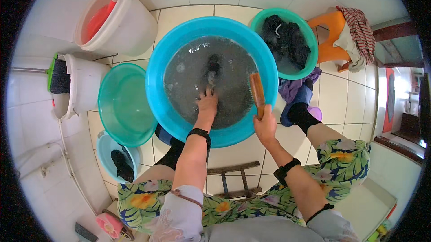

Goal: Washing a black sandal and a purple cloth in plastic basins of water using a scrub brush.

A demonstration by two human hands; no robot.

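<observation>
A large blue plastic basin (266,50) filled with grey, cloudy water (232,107) stands before me. My left hand (207,104) is at the water's surface inside it, palm down with fingers spread. Just beyond the fingertips, a dark cloth item (213,63) shows through the water; its outline is blurred, and contact with the fingers is unclear. At the basin's right rim, my right hand (265,125) grips the handle of a wooden scrubbing brush (257,88). Its bristles face left, over the water.
A green basin (313,40) of wet dark clothes stands at the upper right, by an orange stool (331,36) draped with cloths. Left are a green basin (124,107), a small light-blue basin (102,151) with dark socks, and white buckets (134,23). A wooden stool (235,168) is below.
</observation>
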